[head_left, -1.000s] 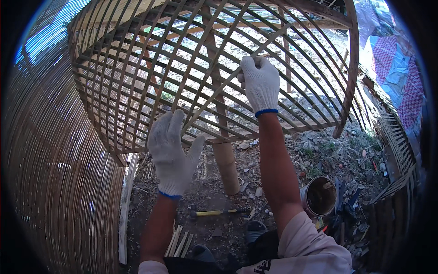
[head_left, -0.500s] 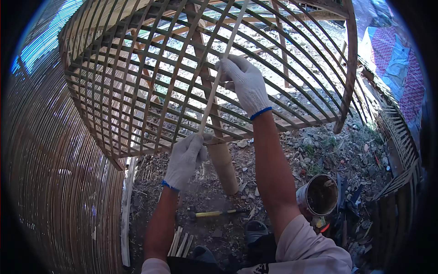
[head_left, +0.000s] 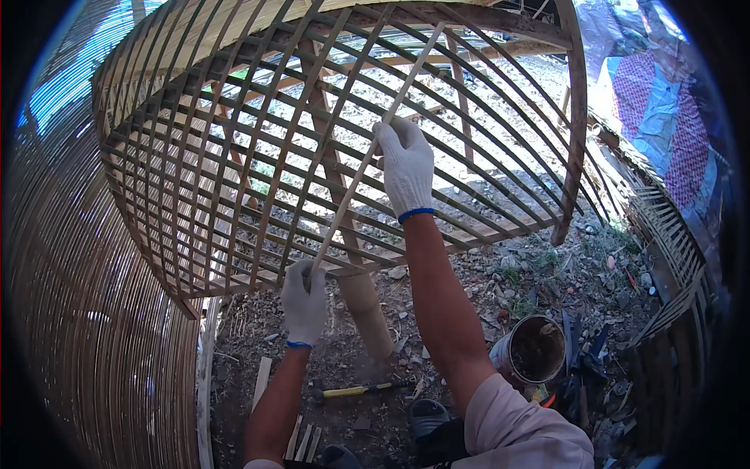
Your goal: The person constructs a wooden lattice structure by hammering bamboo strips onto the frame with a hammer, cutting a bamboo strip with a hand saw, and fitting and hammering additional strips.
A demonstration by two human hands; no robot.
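A long, pale wooden or bamboo strip [head_left: 342, 209] slants in front of a lattice panel of crossed slats [head_left: 166, 168]. Both of my hands wear white knit gloves with blue cuffs. My right hand [head_left: 408, 164] is closed on the strip around its middle, thumb and fingers pinching it. Below and to the left, my left hand [head_left: 303, 305] grips the strip's lower end, near the lattice's bottom rail. The upper end of the strip reaches near the top of the panel. Whether the strip touches the slats, I cannot tell.
A yellow-handled hammer [head_left: 351, 391] lies on the littered ground. To the right stands a bucket [head_left: 537, 349] with dark contents. A thick bamboo post [head_left: 366, 316] rises under the lattice. Loose strips [head_left: 303, 442] lie by my feet. A slatted wall [head_left: 117, 313] closes the left side.
My left hand has moved down and left with the strip's lower end, and the strip leans more. Its upper end now shows. The whole view has shifted slightly.
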